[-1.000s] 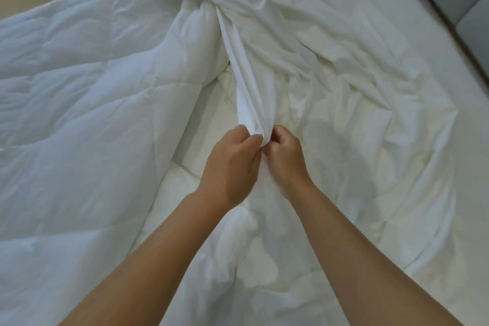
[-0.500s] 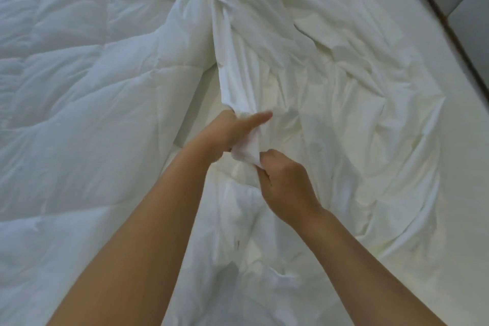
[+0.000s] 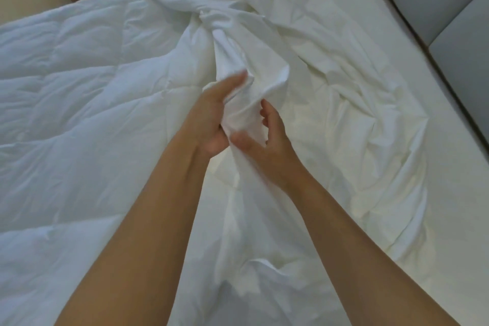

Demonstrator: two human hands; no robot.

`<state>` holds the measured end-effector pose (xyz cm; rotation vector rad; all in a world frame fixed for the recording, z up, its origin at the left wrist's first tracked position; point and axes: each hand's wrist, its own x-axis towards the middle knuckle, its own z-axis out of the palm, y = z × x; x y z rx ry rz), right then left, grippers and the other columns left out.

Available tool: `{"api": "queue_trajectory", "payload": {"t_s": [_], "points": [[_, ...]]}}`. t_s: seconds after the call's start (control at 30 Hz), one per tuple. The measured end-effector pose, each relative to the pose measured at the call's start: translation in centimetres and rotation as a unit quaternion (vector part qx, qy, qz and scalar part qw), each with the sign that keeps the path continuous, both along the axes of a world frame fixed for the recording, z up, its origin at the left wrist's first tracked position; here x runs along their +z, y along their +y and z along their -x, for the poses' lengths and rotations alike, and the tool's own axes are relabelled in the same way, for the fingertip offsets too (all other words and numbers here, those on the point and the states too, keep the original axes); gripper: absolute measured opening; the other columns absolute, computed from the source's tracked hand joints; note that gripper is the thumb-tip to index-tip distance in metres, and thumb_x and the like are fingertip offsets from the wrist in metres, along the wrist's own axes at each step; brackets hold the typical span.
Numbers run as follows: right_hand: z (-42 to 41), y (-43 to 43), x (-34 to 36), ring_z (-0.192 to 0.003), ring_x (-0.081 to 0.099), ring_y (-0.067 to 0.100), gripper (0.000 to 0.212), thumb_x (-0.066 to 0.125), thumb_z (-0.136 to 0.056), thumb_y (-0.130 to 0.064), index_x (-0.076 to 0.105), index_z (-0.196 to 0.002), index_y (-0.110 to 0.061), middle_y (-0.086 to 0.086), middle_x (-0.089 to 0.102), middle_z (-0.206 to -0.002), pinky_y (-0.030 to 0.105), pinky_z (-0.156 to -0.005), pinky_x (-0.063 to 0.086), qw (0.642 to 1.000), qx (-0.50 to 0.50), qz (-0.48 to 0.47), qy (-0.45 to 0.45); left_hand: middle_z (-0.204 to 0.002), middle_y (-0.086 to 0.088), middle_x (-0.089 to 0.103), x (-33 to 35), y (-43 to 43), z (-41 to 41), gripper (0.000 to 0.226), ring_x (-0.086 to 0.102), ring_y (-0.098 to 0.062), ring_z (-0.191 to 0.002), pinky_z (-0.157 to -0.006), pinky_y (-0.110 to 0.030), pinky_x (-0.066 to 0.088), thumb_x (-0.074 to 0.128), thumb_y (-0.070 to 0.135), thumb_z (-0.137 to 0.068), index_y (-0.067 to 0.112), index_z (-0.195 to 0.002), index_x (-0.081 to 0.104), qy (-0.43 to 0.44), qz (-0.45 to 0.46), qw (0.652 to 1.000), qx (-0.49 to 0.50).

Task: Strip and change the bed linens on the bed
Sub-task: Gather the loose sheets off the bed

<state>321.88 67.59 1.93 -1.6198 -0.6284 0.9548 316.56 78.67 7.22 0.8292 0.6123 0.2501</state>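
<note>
Head view: I see both hands meet mid-bed on a twisted fold of the white cover point(image 3: 254, 103). The left hand point(image 3: 211, 119) clasps it; the right hand point(image 3: 270, 148) pinches it, thumb on top. Quilted duvet point(image 3: 79, 103) lies left, bare mattress point(image 3: 412, 66) right.

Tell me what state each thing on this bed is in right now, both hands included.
Thin white fabric cover: crumpled, gathered into a twisted bunch.
Quilted white duvet: spread out, uncovered.
Left hand: grips the gathered cover.
Right hand: fingers curled round the same bunch.
White mattress: exposed along the right side.
</note>
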Motion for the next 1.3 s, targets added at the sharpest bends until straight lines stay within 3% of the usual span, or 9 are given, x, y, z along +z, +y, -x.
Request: {"api": "queue_trajectory", "payload": {"t_s": [0.13,0.23,0.3,0.4,0.5,0.7,0.87,1.0,1.3], "points": [[0.1,1.0,0.9,-0.123,0.045,0.01,0.105,0.057,-0.055,-0.083,0.035,-0.14,-0.025,-0.007,0.047,-0.135,0.039,-0.106,0.037,0.982,-0.071,0.002,0.175,-0.095,-0.017,0.067,0.8,1.7,2.1,0.031,0.067,-0.029,-0.087,-0.079,-0.037,0.056,0.046,0.012,-0.081,0.002,-0.1,0.068,-0.067,0.026,0.996,-0.047],[-0.2,3.2,2.3,-0.092,0.065,0.011,0.079,0.054,-0.065,-0.082,0.062,-0.114,-0.02,-0.003,0.069,-0.101,0.035,-0.08,0.054,0.965,-0.044,0.029,0.256,-0.088,-0.015,0.069,0.7,1.8,2.8,0.029,0.068,-0.029,-0.082,-0.075,-0.042,0.056,0.048,0.015,-0.082,0.007,-0.099,0.071,-0.076,-0.004,0.994,-0.082],[-0.1,4.4,2.7,-0.081,0.066,0.016,0.045,0.057,-0.086,-0.051,0.066,-0.107,-0.012,0.006,0.071,-0.097,0.029,-0.063,0.053,0.969,-0.037,0.046,0.24,-0.08,-0.015,0.067,0.2,1.1,3.2,0.028,0.066,-0.029,-0.074,-0.068,-0.042,0.056,0.052,0.016,-0.078,0.004,-0.101,0.064,-0.03,-0.031,0.996,-0.08],[0.4,4.8,2.3,-0.085,0.063,0.029,0.02,0.055,-0.091,-0.015,0.062,-0.102,0.0,0.019,0.066,-0.101,0.042,-0.075,0.053,0.975,-0.126,0.037,0.178,-0.086,-0.015,0.069,-0.6,0.2,4.5,0.03,0.068,-0.027,-0.08,-0.076,-0.039,0.056,0.057,0.015,-0.074,0.002,-0.1,0.066,0.035,-0.1,0.994,-0.019],[1.0,4.1,3.2,-0.082,0.057,0.026,0.022,0.052,-0.092,-0.015,0.056,-0.101,0.005,0.014,0.06,-0.09,0.042,-0.075,0.051,0.975,-0.148,-0.008,0.167,-0.105,-0.01,0.071,-0.6,-0.5,5.9,0.044,0.066,-0.025,-0.101,-0.091,-0.04,0.051,0.068,0.02,-0.072,0.008,-0.114,0.063,0.119,-0.206,0.969,-0.068],[0.5,3.3,7.1,-0.078,0.062,0.02,0.018,0.05,-0.096,-0.016,0.063,-0.09,-0.007,0.009,0.064,-0.083,0.03,-0.07,0.051,0.969,-0.038,-0.105,0.221,-0.1,0.01,0.072,1.7,-0.3,5.4,0.023,0.066,-0.005,-0.097,-0.076,-0.015,0.052,0.061,0.018,-0.09,0.026,-0.112,0.061,0.145,-0.296,0.925,-0.191],[-0.4,1.2,7.4,-0.074,0.058,0.005,0.011,0.056,-0.093,-0.021,0.063,-0.091,-0.014,-0.004,0.062,-0.081,0.016,-0.07,0.049,0.983,-0.111,-0.069,0.129,-0.093,-0.002,0.074,3.4,-1.0,3.9,0.02,0.07,-0.017,-0.089,-0.069,-0.021,0.053,0.05,0.02,-0.097,0.011,-0.105,0.066,0.164,-0.238,0.952,-0.104],[0.5,-0.7,5.9,-0.092,0.063,0.017,0.031,0.052,-0.09,-0.046,0.063,-0.099,-0.018,0.002,0.065,-0.099,0.031,-0.088,0.048,0.99,-0.061,0.004,0.128,-0.079,-0.002,0.072,5.0,-1.5,1.4,0.028,0.07,-0.016,-0.071,-0.053,-0.021,0.052,0.05,0.033,-0.096,0.01,-0.097,0.067,0.217,-0.216,0.952,0.005],[0.7,0.2,6.8,-0.058,0.045,0.007,0.025,0.045,-0.097,-0.018,0.053,-0.073,-0.019,-0.008,0.05,-0.065,0.017,-0.055,0.035,0.995,-0.094,-0.018,-0.018,-0.086,-0.011,0.073,8.6,-0.5,0.4,0.03,0.072,-0.024,-0.079,-0.061,-0.027,0.054,0.076,0.027,-0.077,0.007,-0.097,0.069,0.277,-0.284,0.911,-0.116]]}}
